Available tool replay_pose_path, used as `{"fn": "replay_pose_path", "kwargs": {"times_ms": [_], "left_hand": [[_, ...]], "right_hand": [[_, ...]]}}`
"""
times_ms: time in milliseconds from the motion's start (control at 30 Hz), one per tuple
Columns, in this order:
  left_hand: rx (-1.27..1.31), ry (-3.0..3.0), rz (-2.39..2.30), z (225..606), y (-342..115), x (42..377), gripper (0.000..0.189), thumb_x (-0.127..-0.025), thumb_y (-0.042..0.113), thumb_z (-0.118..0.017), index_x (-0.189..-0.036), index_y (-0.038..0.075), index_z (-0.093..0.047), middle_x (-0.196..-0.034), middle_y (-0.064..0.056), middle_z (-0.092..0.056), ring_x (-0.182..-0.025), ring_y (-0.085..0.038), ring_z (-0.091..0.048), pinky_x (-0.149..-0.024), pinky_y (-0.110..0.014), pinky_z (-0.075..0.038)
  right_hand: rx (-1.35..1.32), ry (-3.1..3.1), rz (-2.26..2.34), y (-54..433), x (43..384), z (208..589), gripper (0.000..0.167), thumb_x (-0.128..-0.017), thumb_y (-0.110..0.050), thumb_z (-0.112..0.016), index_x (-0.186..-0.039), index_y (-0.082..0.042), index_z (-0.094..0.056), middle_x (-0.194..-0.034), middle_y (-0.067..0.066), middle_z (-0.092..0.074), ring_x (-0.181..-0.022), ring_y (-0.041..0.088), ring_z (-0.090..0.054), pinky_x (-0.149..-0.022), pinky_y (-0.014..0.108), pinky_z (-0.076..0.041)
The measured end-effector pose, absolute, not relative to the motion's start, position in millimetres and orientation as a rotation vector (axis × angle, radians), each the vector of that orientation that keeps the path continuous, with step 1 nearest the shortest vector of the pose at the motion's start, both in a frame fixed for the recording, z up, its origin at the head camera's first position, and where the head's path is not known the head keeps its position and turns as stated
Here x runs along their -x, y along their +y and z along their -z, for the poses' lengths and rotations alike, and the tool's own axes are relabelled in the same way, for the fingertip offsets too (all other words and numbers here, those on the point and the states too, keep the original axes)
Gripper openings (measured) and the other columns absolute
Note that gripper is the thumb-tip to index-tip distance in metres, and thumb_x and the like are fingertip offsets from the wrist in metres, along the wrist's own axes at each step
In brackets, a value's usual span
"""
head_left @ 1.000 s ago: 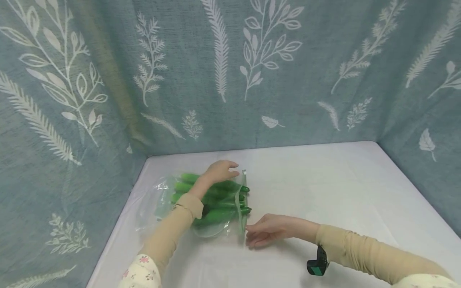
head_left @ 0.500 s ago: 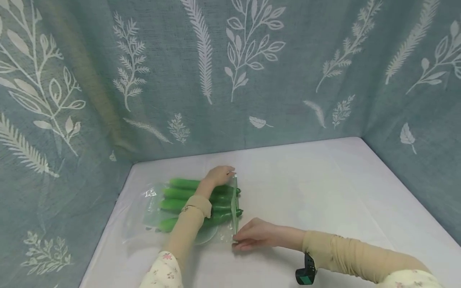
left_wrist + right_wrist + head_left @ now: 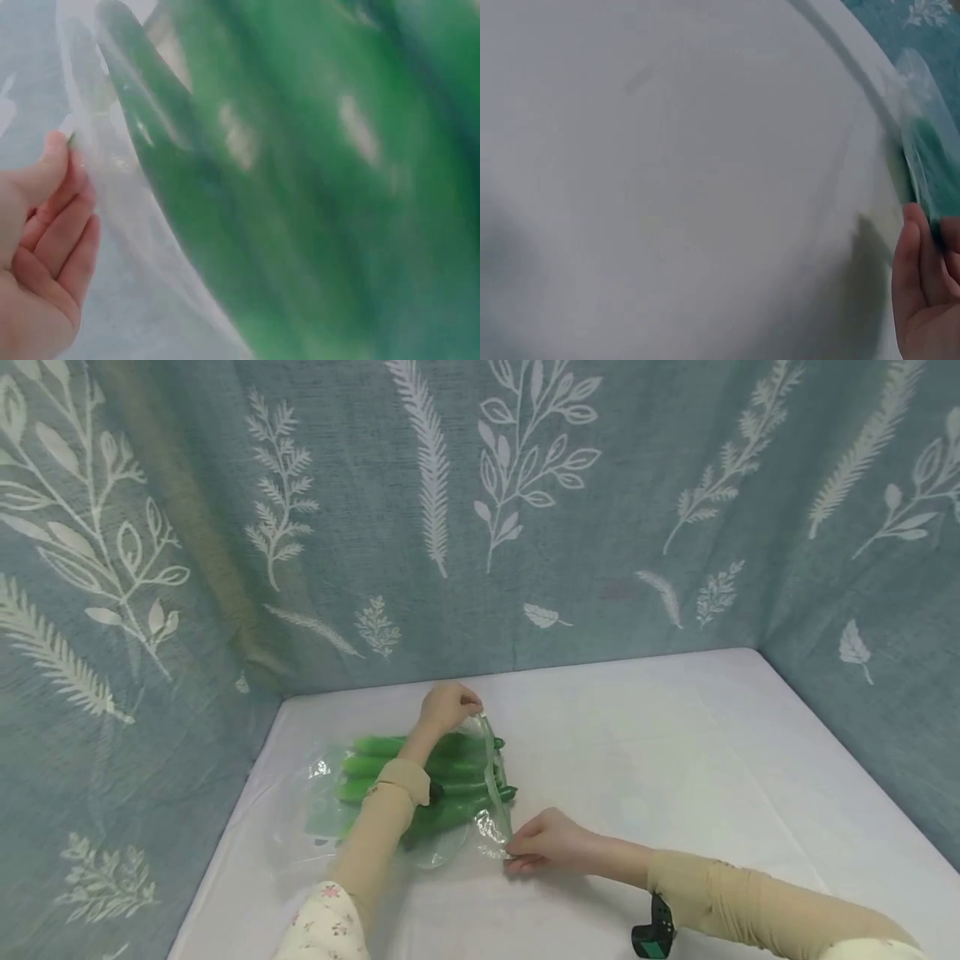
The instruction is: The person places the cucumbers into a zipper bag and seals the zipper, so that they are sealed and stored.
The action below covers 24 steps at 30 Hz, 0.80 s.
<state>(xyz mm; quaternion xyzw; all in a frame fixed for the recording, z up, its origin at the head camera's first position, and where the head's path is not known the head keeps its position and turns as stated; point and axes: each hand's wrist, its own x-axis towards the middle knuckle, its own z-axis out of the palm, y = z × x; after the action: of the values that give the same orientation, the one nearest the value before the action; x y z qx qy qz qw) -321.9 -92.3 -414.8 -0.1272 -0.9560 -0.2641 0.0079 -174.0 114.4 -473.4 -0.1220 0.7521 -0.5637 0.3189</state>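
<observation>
A clear zip-top bag lies flat on the table with several long, smooth green cucumbers inside, their dark tips toward the bag's mouth on the right. My left hand reaches across the bag and pinches the far corner of the mouth between thumb and fingers. In the left wrist view, the thumb and fingertips meet on the bag's clear edge. The near corner is pinched by my right hand, its thumb and fingers together on the plastic. Part of the bag is hidden under my left forearm.
A white cloth covers the table. Blue-green curtains with white leaf prints stand behind it and at both sides. A black device hangs under my right wrist.
My left hand has gone from loose fingers above the bag to pinching its far corner, drawing it up slightly. My right hand now pinches the near corner. The head view has shifted.
</observation>
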Motion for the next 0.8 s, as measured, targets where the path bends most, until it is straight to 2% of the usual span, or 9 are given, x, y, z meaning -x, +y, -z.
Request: {"fn": "replay_pose_path", "kwargs": {"times_ms": [233, 300, 367, 467, 500, 600, 700, 733, 800], "left_hand": [[0.287, -2.698, 1.292, 363.5, -126.7, 305.4, 0.028, -0.091, 0.023, -0.064, -0.110, 0.003, -0.071, -0.111, -0.016, -0.070, -0.105, -0.031, -0.065, -0.089, -0.043, -0.054], [0.235, -2.600, 1.364, 349.5, -133.1, 298.1, 0.029, -0.091, 0.024, -0.065, -0.110, 0.004, -0.071, -0.111, -0.017, -0.070, -0.104, -0.030, -0.066, -0.086, -0.042, -0.056], [0.203, -2.490, 1.425, 335.8, -137.0, 289.2, 0.028, -0.089, 0.024, -0.067, -0.108, 0.004, -0.071, -0.107, -0.017, -0.071, -0.099, -0.025, -0.068, -0.083, -0.036, -0.057], [0.215, -2.283, 1.507, 319.3, -138.1, 277.0, 0.025, -0.087, 0.020, -0.069, -0.103, 0.001, -0.073, -0.100, -0.019, -0.072, -0.083, -0.010, -0.070, -0.075, -0.026, -0.057], [0.230, -2.213, 1.542, 314.6, -137.3, 273.0, 0.025, -0.087, 0.018, -0.070, -0.103, -0.001, -0.072, -0.097, -0.017, -0.073, -0.080, -0.005, -0.069, -0.075, -0.023, -0.056], [0.269, -2.033, 1.608, 304.5, -132.8, 264.1, 0.024, -0.085, 0.014, -0.071, -0.100, -0.005, -0.071, -0.084, 0.004, -0.076, -0.074, 0.006, -0.065, -0.075, -0.017, -0.055], [0.307, -1.929, 1.632, 296.5, -126.5, 255.1, 0.023, -0.084, 0.012, -0.072, -0.098, -0.006, -0.072, -0.077, 0.021, -0.071, -0.073, 0.006, -0.065, -0.073, -0.016, -0.055], [0.323, -1.907, 1.619, 294.3, -124.6, 252.4, 0.021, -0.083, 0.011, -0.073, -0.096, -0.006, -0.072, -0.076, 0.019, -0.072, -0.073, 0.006, -0.065, -0.072, -0.017, -0.055], [0.366, -1.881, 1.584, 290.6, -121.2, 247.1, 0.019, -0.082, 0.009, -0.073, -0.093, -0.007, -0.072, -0.080, 0.003, -0.075, -0.071, 0.006, -0.065, -0.071, -0.017, -0.055]], "right_hand": [[0.387, 2.502, 1.371, 159.2, 204.1, 446.4, 0.017, -0.088, -0.009, -0.063, -0.095, 0.005, -0.071, -0.083, 0.013, -0.074, -0.074, 0.017, -0.071, -0.069, 0.029, -0.060], [0.421, 2.650, 1.358, 172.6, 212.0, 434.5, 0.018, -0.090, -0.009, -0.061, -0.097, 0.004, -0.071, -0.085, 0.014, -0.074, -0.076, 0.019, -0.070, -0.069, 0.029, -0.059], [0.471, 2.807, 1.358, 183.6, 218.0, 420.7, 0.017, -0.091, -0.009, -0.060, -0.098, 0.003, -0.071, -0.087, 0.014, -0.074, -0.078, 0.021, -0.070, -0.069, 0.028, -0.058], [0.566, 3.041, 1.396, 193.0, 223.9, 401.9, 0.016, -0.091, -0.010, -0.062, -0.097, 0.000, -0.072, -0.087, 0.013, -0.074, -0.078, 0.023, -0.070, -0.067, 0.028, -0.057], [0.604, 3.097, 1.430, 194.3, 224.5, 396.3, 0.016, -0.091, -0.011, -0.062, -0.097, -0.001, -0.072, -0.087, 0.013, -0.074, -0.078, 0.025, -0.071, -0.067, 0.029, -0.057], [0.684, 3.218, 1.511, 194.7, 224.7, 386.3, 0.014, -0.090, -0.011, -0.064, -0.096, -0.002, -0.073, -0.086, 0.012, -0.074, -0.077, 0.026, -0.071, -0.068, 0.035, -0.058], [0.738, 3.260, 1.566, 193.5, 222.6, 385.9, 0.014, -0.089, -0.010, -0.065, -0.097, -0.001, -0.073, -0.088, 0.013, -0.074, -0.078, 0.026, -0.072, -0.071, 0.039, -0.059], [0.746, 3.274, 1.561, 193.4, 221.9, 387.1, 0.014, -0.088, -0.009, -0.065, -0.098, -0.001, -0.072, -0.090, 0.012, -0.074, -0.078, 0.025, -0.072, -0.071, 0.039, -0.059], [0.789, 3.291, 1.564, 193.7, 220.8, 389.6, 0.015, -0.087, -0.007, -0.065, -0.100, -0.001, -0.072, -0.093, 0.013, -0.074, -0.080, 0.026, -0.072, -0.072, 0.036, -0.059]]}}
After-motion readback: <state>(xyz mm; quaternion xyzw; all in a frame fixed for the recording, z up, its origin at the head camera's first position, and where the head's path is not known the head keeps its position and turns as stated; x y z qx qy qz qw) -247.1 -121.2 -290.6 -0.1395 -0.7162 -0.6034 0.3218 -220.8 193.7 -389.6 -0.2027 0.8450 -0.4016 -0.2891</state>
